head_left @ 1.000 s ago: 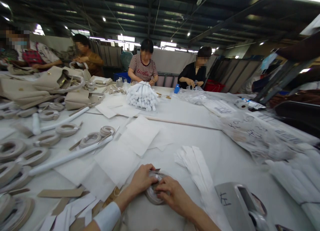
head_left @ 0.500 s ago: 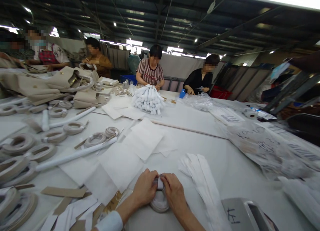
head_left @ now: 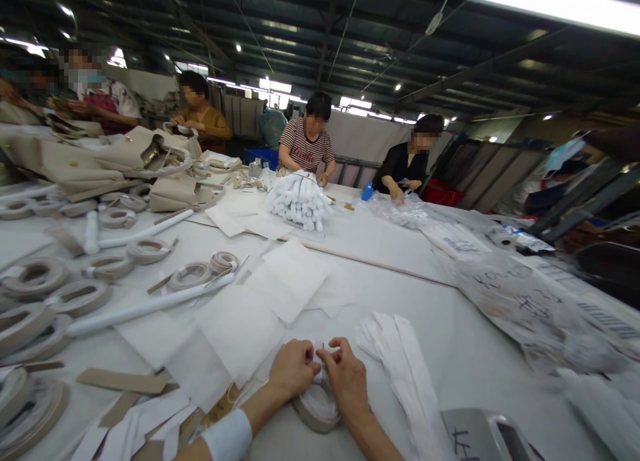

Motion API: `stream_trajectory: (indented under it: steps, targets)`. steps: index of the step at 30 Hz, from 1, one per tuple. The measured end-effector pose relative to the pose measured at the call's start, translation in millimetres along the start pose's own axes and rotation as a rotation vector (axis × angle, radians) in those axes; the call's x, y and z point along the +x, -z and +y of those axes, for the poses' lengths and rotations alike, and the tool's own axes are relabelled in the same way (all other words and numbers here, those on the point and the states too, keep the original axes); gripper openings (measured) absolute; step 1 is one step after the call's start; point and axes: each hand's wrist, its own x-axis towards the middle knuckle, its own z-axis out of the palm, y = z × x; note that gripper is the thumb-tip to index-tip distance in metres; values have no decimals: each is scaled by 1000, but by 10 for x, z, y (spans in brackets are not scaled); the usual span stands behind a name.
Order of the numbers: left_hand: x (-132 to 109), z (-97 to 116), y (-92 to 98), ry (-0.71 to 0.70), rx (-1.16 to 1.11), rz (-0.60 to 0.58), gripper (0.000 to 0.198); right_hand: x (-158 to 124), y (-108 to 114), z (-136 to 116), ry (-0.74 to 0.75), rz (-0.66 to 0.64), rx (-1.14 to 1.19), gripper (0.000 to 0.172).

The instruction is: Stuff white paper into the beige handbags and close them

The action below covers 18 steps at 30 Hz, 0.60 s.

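Observation:
A coiled beige strap [head_left: 316,413] lies on the table in front of me, with a white paper strip [head_left: 319,356] around its far side. My left hand [head_left: 294,368] is closed at the coil's far left edge, its fingers and thumb pinching the strip against the strap. Opposite it, my right hand [head_left: 346,376] pinches the strip between thumb and fingers, with the index finger bent upward. The fingertips of both hands almost meet over the strip. A bundle of long white strips [head_left: 400,361] lies just right of my right hand.
More strap coils [head_left: 80,296] and a long white tube [head_left: 150,311] cover the left side. White sheets [head_left: 240,324] spread ahead of me. A grey dispenser-like box [head_left: 480,434] stands at front right, with plastic bags [head_left: 520,301] beyond. Co-workers [head_left: 306,141] work across the table.
My right hand's fingers have lifted and loosened slightly around the strip. The coil has shifted a little to the left and shows more of its ring. The camera view has tilted slightly.

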Motion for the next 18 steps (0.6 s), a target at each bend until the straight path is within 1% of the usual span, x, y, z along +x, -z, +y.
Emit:
stream_trajectory:
  steps: [1, 2, 4, 5, 6, 8, 10, 12, 15, 18]
  targets:
    - [6, -6, -7, 6, -17, -5, 10, -25, 18, 7, 109, 22, -1, 17]
    - [11, -14, -14, 11, -35, -9, 10, -56, 37, 18, 253, 30, -12, 17]
    - [22, -31, -19, 15, -71, -17, 12, -125, 63, 46, 513, 15, -57, 20]
    - [31, -40, -15, 15, -89, -26, 12, -157, 65, 65, 589, 3, -88, 21]
    - [44, -49, -6, 14, -109, -45, 12, -185, 60, 85, 628, 5, -119, 21]
    - [84, -62, 30, 7, -159, -118, 12, -226, 31, 133, 653, 25, -178, 23]
    - [144, -67, 83, 0, -213, -215, 11, -251, -7, 183, 669, 36, -228, 27]
    - [221, -61, 134, 14, -247, -288, 16, -264, -35, 224, 676, 32, -263, 29]
    - [350, -33, 176, 84, -222, -320, 31, -269, -44, 248, 675, 20, -294, 30]
    - [474, 21, 166, 160, -144, -323, 35, -261, -29, 221, 661, -6, -317, 31]
